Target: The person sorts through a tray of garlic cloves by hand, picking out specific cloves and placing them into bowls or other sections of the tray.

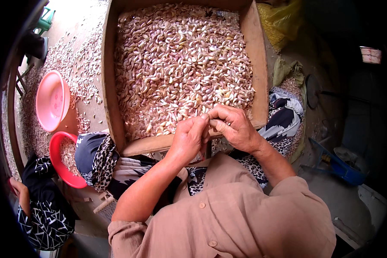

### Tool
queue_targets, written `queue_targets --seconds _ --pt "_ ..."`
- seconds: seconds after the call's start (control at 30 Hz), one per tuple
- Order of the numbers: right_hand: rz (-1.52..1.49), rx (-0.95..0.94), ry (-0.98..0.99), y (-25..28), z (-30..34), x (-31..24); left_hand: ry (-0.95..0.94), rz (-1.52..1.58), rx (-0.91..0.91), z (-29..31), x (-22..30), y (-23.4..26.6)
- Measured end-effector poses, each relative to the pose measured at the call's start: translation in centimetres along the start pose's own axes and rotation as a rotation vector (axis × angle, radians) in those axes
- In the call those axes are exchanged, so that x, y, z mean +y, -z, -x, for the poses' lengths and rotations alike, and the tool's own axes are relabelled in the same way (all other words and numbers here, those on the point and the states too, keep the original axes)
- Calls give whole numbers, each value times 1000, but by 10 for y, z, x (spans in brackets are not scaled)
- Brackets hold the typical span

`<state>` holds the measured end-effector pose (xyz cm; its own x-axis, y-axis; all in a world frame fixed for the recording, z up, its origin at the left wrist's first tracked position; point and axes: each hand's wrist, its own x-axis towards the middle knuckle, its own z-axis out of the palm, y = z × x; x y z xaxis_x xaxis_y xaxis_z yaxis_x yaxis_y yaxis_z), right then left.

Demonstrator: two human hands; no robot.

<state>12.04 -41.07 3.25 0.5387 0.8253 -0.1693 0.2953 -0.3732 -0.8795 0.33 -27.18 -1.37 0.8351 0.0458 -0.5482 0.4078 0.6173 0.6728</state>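
Note:
A wooden tray (259, 71) full of loose garlic cloves (182, 60) rests by my knees. Over its near edge, my left hand (188, 135) and my right hand (234, 128) meet, thumbs and fingertips pinched together. Both hands are closed. Whatever lies between the fingertips is too small and too covered to make out. Pinkish and white cloves in papery skin fill the tray up to just beyond my hands.
To the left stand a pink basin (52, 101) and a red basin (64, 176) holding cloves. More cloves cover the floor there. Another person's hand (20, 189) shows at lower left. A yellow sack (284, 21) lies upper right, a blue dustpan-like object (342, 165) lower right.

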Motion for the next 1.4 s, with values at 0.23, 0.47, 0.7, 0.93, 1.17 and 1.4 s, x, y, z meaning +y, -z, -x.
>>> queue_targets --seconds 0.23,0.47,0.7,0.93,1.17,1.4 --pt "-540 50 -316 -16 6 9 -31 -96 8 -4 3 3" --pt "-652 220 -309 -33 3 13 -10 -100 37 -4 14 4" --pt "-659 379 -388 -19 5 40 37 225 147 -9 24 11" --pt "-705 437 -413 21 23 55 27 312 89 -9 16 11" --pt "-867 316 -387 23 29 49 92 253 22 -13 10 13" --pt "347 286 207 -34 7 -15 101 197 117 -15 -1 8"
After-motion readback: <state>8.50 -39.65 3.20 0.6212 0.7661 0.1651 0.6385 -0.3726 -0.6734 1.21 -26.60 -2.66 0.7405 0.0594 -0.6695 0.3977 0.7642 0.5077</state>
